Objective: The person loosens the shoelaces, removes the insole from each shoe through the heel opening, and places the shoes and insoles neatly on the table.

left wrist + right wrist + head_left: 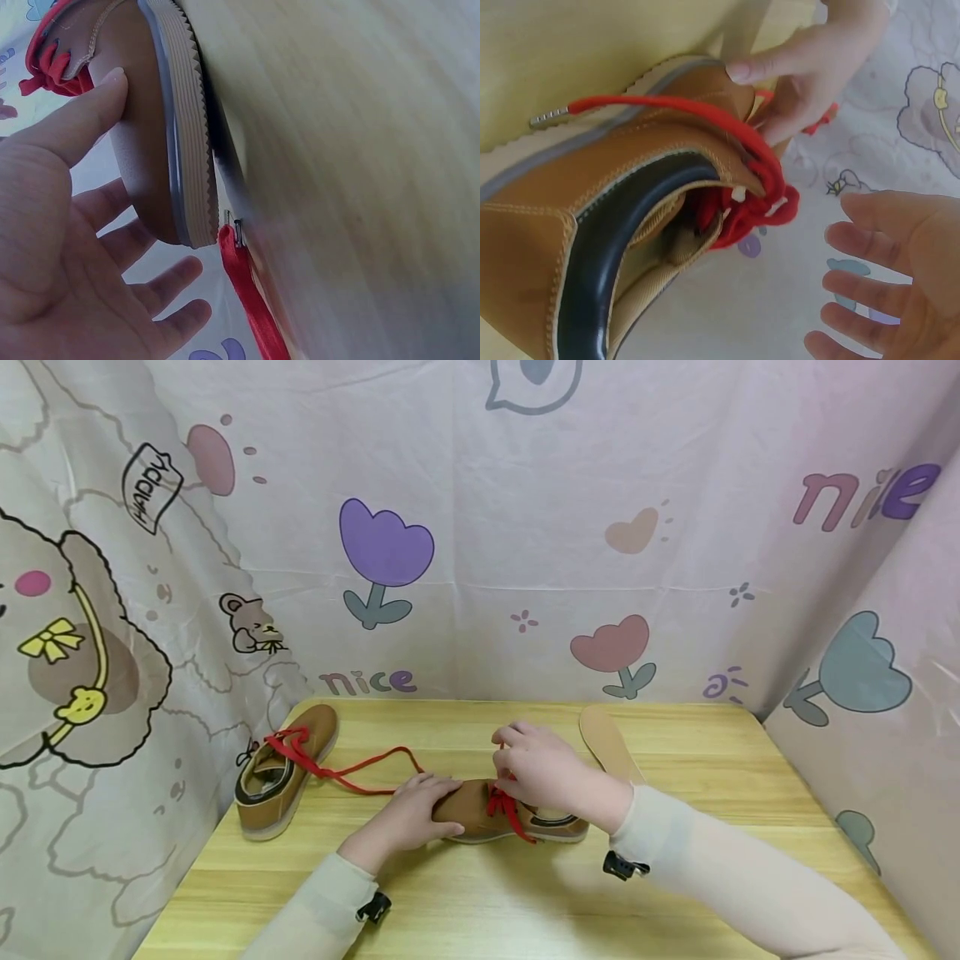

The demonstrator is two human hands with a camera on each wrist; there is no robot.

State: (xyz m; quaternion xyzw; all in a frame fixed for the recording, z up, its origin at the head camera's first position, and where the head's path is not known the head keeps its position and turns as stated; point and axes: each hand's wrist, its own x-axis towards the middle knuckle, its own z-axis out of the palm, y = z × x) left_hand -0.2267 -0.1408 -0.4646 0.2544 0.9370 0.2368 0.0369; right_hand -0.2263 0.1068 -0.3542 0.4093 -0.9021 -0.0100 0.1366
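A brown shoe [465, 806] with red laces [504, 802] lies on the table, its toe toward the left. My left hand [422, 810] holds the toe, with the thumb [112, 90] on the near side and fingers on the far side. Above the laces is my right hand [543, 766], its fingers relaxed and apart in the right wrist view, with nothing visible between them. A lace end with a metal tip [549, 116] hangs across the shoe's side. The shoe's dark padded collar [592, 277] faces the right wrist camera.
Another brown shoe [273, 785] stands at the table's left edge. Its long red lace [360, 772] trails across the wooden table [480, 910] toward the held shoe's toe. A tan insole [609, 743] lies behind the right forearm. Patterned curtains [480, 643] hang at the back and sides.
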